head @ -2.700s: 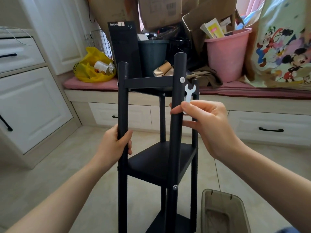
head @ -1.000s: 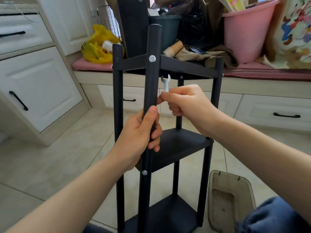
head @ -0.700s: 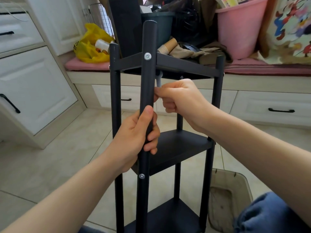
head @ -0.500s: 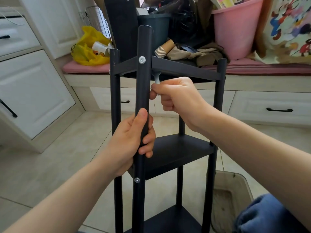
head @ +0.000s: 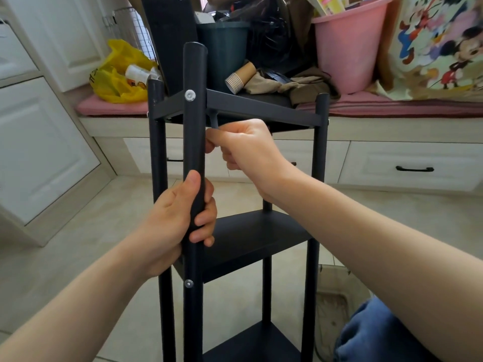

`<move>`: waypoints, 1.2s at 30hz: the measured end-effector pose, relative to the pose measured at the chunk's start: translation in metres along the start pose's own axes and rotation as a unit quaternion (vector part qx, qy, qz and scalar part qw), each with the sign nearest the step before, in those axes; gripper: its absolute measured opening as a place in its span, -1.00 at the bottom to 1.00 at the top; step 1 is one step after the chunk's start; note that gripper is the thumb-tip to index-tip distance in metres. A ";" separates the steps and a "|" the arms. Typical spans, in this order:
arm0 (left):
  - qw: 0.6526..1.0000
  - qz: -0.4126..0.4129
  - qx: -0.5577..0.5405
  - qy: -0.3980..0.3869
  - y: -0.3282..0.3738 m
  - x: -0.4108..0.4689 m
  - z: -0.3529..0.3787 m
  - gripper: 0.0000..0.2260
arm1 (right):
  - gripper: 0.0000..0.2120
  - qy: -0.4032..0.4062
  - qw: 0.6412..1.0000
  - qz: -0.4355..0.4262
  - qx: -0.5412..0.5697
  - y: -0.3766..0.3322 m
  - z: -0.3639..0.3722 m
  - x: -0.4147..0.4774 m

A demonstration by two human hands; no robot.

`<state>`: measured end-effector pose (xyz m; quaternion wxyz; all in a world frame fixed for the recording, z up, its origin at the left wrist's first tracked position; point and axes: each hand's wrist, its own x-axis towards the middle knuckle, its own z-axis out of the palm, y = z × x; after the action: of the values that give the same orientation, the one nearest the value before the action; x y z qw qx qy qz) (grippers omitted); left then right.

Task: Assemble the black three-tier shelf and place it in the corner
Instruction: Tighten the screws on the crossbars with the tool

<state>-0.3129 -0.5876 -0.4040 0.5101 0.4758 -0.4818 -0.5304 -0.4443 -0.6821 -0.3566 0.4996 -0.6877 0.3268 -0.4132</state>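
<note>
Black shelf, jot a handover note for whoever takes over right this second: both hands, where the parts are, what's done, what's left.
Left hand grips the front post between top tier and middle tier, steadying the shelf.
Right hand pinches the small wrench, its tip up under the top tier's near corner, behind that post.
Done: shelf stands upright on the floor, three tiers on the posts, screw heads showing in the front post.
Left: probably finish tightening under the top tier, check the other joints, then move it to the corner.
</note>
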 end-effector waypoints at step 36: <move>0.999 0.007 0.017 -0.034 -0.001 -0.002 -0.019 -0.47 | -0.54 0.139 0.979 -0.146 -0.006 0.020 0.052 0.026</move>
<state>-0.2936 -0.5859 -0.4067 0.4890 0.4627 -0.5109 -0.5345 -0.3868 -0.6884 -0.3781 0.3791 -0.6667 0.2917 -0.5716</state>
